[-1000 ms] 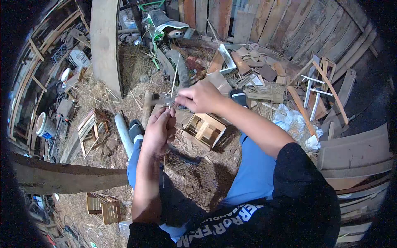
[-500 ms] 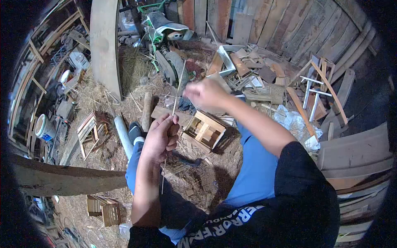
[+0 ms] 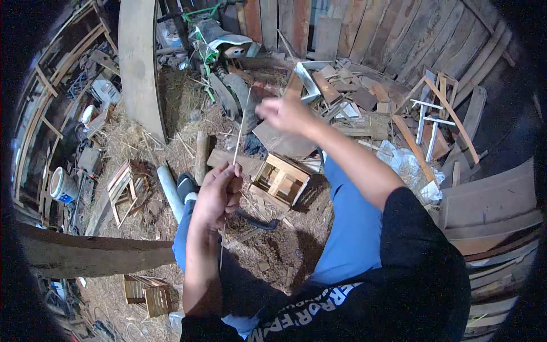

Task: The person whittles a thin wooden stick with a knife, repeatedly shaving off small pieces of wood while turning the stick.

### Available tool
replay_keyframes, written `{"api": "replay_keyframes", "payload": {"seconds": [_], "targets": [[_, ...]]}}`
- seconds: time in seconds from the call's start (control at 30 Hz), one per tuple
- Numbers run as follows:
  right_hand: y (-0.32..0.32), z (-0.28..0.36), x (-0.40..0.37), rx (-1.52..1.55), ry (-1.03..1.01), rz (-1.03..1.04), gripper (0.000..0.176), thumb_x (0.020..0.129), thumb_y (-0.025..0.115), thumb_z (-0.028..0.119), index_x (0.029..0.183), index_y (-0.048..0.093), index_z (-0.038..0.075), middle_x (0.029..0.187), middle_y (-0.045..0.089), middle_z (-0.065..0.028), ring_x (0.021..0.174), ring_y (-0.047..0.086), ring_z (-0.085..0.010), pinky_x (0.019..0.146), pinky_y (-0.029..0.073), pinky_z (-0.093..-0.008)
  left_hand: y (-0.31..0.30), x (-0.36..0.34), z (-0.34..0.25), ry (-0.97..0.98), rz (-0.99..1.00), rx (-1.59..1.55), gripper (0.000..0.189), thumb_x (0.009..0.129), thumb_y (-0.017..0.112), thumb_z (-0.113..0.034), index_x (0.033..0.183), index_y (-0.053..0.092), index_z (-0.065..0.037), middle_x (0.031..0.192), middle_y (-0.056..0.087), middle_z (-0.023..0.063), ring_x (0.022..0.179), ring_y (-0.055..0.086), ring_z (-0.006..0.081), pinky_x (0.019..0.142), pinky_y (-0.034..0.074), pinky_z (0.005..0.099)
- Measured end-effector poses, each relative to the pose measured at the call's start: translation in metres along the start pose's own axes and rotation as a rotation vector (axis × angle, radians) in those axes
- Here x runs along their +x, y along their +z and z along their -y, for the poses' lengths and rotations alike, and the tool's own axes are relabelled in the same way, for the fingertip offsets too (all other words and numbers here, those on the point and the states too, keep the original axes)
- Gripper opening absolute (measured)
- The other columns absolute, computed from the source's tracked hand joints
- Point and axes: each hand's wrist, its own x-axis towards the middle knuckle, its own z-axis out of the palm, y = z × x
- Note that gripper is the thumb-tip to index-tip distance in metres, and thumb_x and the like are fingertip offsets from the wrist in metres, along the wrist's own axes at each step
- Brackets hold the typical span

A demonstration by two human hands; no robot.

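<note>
the left hand (image 3: 217, 191) has its fingers closed around a thin stick (image 3: 237, 142), which slants up out of the fist in front of the person and shows again below it, beside the wrist. the right hand (image 3: 285, 117) is raised just beside the stick's upper end, its fingers loosely bent and blurred, so i cannot tell how far open they are or whether they hold anything. beyond and below the hands, a small slatted wooden crate (image 3: 280, 181) sits between the person's legs (image 3: 353, 228) on the littered floor (image 3: 265, 242).
</note>
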Motion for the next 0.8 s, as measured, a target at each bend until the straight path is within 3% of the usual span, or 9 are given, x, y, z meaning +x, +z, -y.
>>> {"api": "replay_keyframes", "payload": {"seconds": [0.1,0.17,0.23,0.37,0.5,0.63,0.67,0.73,0.8], "targets": [[0.023,0.025,-0.025,0.004,-0.278,0.067,0.046,0.098,0.058,0.055,0.083,0.072,0.014,0.068,0.068,-0.0155,0.064,0.068,-0.0384,0.063,0.053,-0.0503,-0.005,0.008,0.008,0.116,-0.117,0.168,0.014,0.105,0.053,-0.025,0.097,0.057,-0.015,0.070,0.046,-0.0078,0.050,0.039,0.0049,0.042,0.030,0.0232],[0.014,0.021,-0.011,-0.019,-0.108,0.023,0.047,0.097,0.058,0.055,0.081,0.072,0.013,0.068,0.068,-0.0157,0.064,0.069,-0.0385,0.063,0.053,-0.0511,0.001,0.010,0.017,0.324,-0.258,0.334,0.017,0.106,0.054,-0.023,0.099,0.061,-0.010,0.072,0.050,-0.0071,0.057,0.043,0.0041,0.048,0.034,0.0228],[0.006,0.015,0.000,-0.095,-0.021,0.013,0.049,0.096,0.057,0.058,0.079,0.071,0.014,0.066,0.068,-0.0161,0.064,0.069,-0.0383,0.063,0.053,-0.0519,0.008,0.003,0.014,0.299,-0.261,0.437,0.017,0.107,0.051,-0.017,0.098,0.060,-0.005,0.073,0.049,-0.0058,0.060,0.042,0.0038,0.052,0.033,0.0222],[0.025,0.040,-0.029,-0.112,-0.350,-0.001,0.042,0.097,0.062,0.048,0.078,0.068,0.011,0.059,0.061,-0.0167,0.056,0.063,-0.0384,0.052,0.047,-0.0495,0.006,0.007,0.013,0.464,-0.347,0.692,0.016,0.104,0.048,-0.006,0.098,0.060,0.002,0.075,0.055,0.0035,0.067,0.048,0.0097,0.061,0.041,0.0270],[0.009,0.027,-0.011,-0.120,-0.153,0.012,0.039,0.100,0.058,0.046,0.080,0.072,0.015,0.059,0.061,-0.0153,0.053,0.063,-0.0364,0.051,0.048,-0.0478,0.002,0.006,0.013,0.481,-0.392,0.752,0.012,0.099,0.049,-0.003,0.097,0.059,0.002,0.074,0.053,0.0081,0.069,0.050,0.0116,0.063,0.043,0.0306],[0.028,0.046,-0.028,-0.193,-0.250,0.084,0.042,0.099,0.060,0.049,0.082,0.072,0.012,0.066,0.065,-0.0167,0.060,0.067,-0.0345,0.060,0.051,-0.0496,0.001,0.009,0.021,0.703,-0.357,0.802,0.011,0.099,0.049,-0.003,0.096,0.058,0.002,0.074,0.053,0.0070,0.067,0.049,0.0104,0.061,0.042,0.0295],[0.035,0.026,-0.017,-0.011,-0.260,-0.085,0.042,0.100,0.058,0.046,0.083,0.072,0.011,0.065,0.065,-0.0169,0.059,0.066,-0.0350,0.059,0.051,-0.0485,0.000,0.006,0.023,0.611,-0.356,0.819,0.010,0.099,0.050,-0.003,0.097,0.058,0.002,0.075,0.053,0.0068,0.068,0.049,0.0105,0.061,0.042,0.0295],[0.019,0.011,-0.007,-0.052,-0.056,-0.004,0.044,0.099,0.056,0.054,0.087,0.075,0.016,0.071,0.070,-0.0149,0.066,0.070,-0.0360,0.063,0.055,-0.0486,0.001,0.002,0.013,0.462,-0.351,0.850,0.009,0.099,0.050,-0.002,0.097,0.058,0.003,0.075,0.053,0.0064,0.069,0.050,0.0107,0.062,0.043,0.0295],[0.004,0.034,-0.014,-0.060,0.013,0.053,0.045,0.098,0.055,0.057,0.088,0.076,0.019,0.070,0.070,-0.0144,0.067,0.070,-0.0379,0.063,0.055,-0.0495,0.002,0.003,0.022,0.530,-0.358,0.765,0.011,0.100,0.051,-0.004,0.096,0.058,0.004,0.071,0.054,0.0104,0.067,0.054,0.0164,0.064,0.046,0.0341]]}}
